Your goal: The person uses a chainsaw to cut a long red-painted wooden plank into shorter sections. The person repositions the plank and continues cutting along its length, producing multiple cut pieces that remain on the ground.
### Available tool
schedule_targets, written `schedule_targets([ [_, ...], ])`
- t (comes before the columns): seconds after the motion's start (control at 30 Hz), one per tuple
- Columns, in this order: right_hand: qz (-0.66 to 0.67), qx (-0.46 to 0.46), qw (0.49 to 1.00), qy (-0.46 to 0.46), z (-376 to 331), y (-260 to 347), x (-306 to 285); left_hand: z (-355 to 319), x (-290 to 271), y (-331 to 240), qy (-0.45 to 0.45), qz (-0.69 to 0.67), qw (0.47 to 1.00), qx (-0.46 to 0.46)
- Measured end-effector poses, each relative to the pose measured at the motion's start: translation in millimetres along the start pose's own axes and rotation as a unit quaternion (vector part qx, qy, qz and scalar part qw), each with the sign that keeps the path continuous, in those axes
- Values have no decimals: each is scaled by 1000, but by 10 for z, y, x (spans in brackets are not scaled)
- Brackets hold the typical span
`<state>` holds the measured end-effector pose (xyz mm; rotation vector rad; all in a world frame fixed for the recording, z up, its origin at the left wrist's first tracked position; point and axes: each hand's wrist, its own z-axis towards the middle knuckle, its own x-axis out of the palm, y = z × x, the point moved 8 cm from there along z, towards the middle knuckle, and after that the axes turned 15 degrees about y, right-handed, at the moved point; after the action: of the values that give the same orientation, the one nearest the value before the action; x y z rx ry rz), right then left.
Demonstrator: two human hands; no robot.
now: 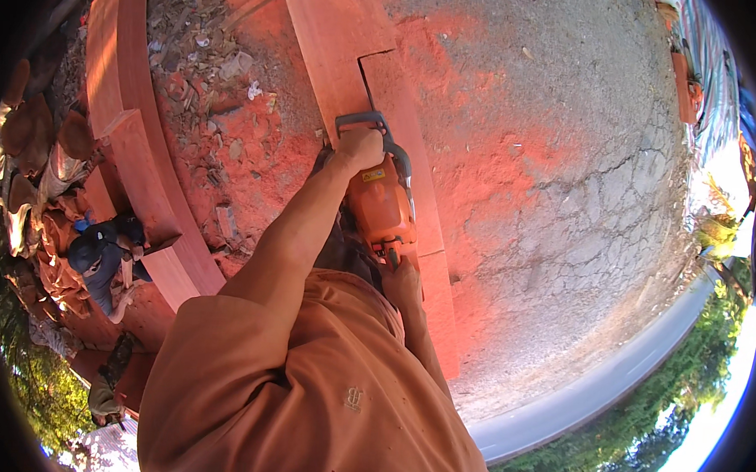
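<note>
An orange chainsaw point(381, 204) is in both of my hands, over a long reddish wooden plank point(332, 31) on the ground. My left hand point(361, 149) is closed around its dark front handle. At the rear handle, my right hand point(402, 281) is wrapped on the grip, partly hidden by the saw body. Ahead of the saw, a dark cut point(367, 79) runs along the plank and turns sideways toward its right edge. The guide bar and chain cannot be made out.
Thick beams point(149, 171) lie to the left, where another person point(99, 253) in dark clothes and a cap crouches. Logs point(41, 137) are stacked beyond. Red sawdust point(516, 170) covers cracked ground. An orange tool point(693, 100) is at far right; a road point(573, 401) curves lower right.
</note>
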<state>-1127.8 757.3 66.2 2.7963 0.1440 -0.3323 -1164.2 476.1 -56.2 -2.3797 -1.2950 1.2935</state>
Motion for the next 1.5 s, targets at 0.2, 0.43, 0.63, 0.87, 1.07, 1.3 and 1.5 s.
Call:
schedule_targets([
  [0.2,-8,-2,1000,-10,7,16,7,51,21,30,29,-2,1000,1],
  [0.43,-14,3,1000,-8,47,48,13,106,14,81,-1,-18,1000,15],
  [0.63,-13,-12,1000,-25,-17,151,-54,155,-2,104,34,-28,999,14],
  [0.87,-21,-16,999,-22,-92,309,-200,43,-290,-1,16,-34,999,22],
  [1.07,-18,5,1000,-7,-196,614,-301,37,-517,46,26,-19,999,7],
  [1.3,-22,57,998,-9,-430,1077,-475,183,-589,181,102,-48,993,24],
  [1.5,-28,118,993,6,-530,1582,-576,211,-919,304,96,-96,990,43],
])
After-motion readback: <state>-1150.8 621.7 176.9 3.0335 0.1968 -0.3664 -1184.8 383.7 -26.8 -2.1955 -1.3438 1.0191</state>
